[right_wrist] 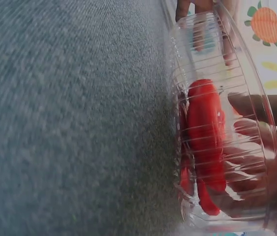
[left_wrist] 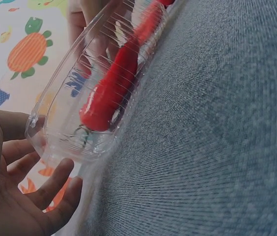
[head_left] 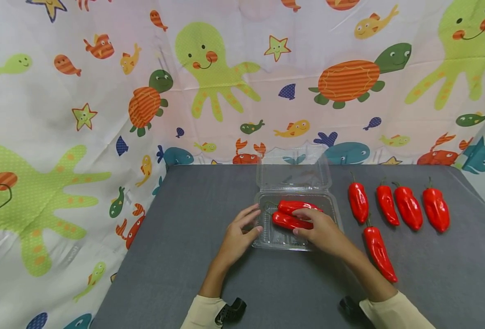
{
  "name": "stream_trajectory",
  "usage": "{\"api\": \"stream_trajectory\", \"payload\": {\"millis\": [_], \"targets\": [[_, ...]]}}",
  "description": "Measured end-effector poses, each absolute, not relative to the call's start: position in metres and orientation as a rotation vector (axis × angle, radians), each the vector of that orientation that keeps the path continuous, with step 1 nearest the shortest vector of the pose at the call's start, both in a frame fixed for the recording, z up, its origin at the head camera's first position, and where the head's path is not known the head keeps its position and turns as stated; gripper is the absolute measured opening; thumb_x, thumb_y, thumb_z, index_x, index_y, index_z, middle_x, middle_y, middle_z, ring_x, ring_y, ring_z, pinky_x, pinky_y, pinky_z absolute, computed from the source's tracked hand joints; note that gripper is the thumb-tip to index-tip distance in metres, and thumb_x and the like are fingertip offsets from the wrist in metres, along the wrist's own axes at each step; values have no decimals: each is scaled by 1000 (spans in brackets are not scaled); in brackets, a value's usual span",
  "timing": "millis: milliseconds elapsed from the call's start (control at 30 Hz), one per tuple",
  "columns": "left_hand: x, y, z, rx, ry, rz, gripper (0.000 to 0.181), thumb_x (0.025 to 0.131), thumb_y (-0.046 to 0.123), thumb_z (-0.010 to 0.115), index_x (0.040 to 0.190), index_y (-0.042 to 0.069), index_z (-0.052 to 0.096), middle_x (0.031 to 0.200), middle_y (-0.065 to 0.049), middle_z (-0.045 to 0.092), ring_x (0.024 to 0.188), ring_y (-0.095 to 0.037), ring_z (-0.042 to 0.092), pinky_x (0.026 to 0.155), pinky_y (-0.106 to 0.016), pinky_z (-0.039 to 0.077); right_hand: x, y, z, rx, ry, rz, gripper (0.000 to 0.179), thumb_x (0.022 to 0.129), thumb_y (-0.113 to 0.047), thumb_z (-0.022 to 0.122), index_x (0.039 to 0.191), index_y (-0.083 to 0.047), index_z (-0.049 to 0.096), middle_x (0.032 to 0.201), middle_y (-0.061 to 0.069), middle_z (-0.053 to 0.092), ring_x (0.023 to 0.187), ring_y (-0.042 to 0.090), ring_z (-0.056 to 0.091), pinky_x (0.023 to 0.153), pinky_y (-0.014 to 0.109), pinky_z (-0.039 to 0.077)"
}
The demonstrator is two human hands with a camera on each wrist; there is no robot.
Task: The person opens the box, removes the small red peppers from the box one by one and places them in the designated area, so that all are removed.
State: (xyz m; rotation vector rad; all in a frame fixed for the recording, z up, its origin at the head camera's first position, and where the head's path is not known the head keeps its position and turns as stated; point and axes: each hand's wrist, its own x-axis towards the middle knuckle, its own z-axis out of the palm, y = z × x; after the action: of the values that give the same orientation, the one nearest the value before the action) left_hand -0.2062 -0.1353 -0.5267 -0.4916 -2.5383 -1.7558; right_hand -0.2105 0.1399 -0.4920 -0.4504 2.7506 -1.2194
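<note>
A clear plastic clamshell container [head_left: 267, 240] lies on the table, its lid [head_left: 293, 176] raised at the back. Two glossy red peppers lie side by side in its base: the far pepper [head_left: 287, 205] and the near pepper [head_left: 281, 220]. My right hand [head_left: 322, 230] reaches over the right rim and holds the near pepper's right end between thumb and fingers. At the container's left rim is my left hand [head_left: 236, 237], fingers spread and loosely bent, tips touching the edge. Through the ribbed wall, the right wrist view shows a red pepper [right_wrist: 205, 123] close to the right fingers.
Several red peppers lie right of the container: a back row including the rightmost pepper [head_left: 435, 208], and a longer pepper [head_left: 380, 256] nearer me, beside the right forearm. A grey cloth [head_left: 176, 237] covers the table. Behind hangs a sea-animal curtain [head_left: 234, 41].
</note>
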Motion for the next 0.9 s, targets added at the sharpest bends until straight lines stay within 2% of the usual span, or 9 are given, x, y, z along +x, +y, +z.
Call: {"api": "stream_trajectory", "payload": {"millis": [200,533,900], "targets": [[-207,-136,-527,-493,-2533,-1763,51,98,8,73,147,3,62,162,2,50,126,-32,66,93,-37,56,-215,134,-493,-418,2768,-1198,48,92,-18,82,134,-1,69,131,21,71,115,39,70,99,58,55],[-206,-136,-526,-497,-2534,-1753,51,98,9,73,147,3,62,162,3,50,125,-31,66,94,-37,56,-224,128,-495,-377,2710,-1150,42,94,-15,80,132,-1,70,120,18,76,109,33,72,100,56,55],[-206,-135,-526,-492,-2531,-1760,50,98,8,73,147,3,62,162,0,51,125,-31,66,93,-35,56,-223,129,-493,-389,2669,-1152,46,90,-13,83,133,-1,70,118,16,76,106,32,72,96,54,58]]}}
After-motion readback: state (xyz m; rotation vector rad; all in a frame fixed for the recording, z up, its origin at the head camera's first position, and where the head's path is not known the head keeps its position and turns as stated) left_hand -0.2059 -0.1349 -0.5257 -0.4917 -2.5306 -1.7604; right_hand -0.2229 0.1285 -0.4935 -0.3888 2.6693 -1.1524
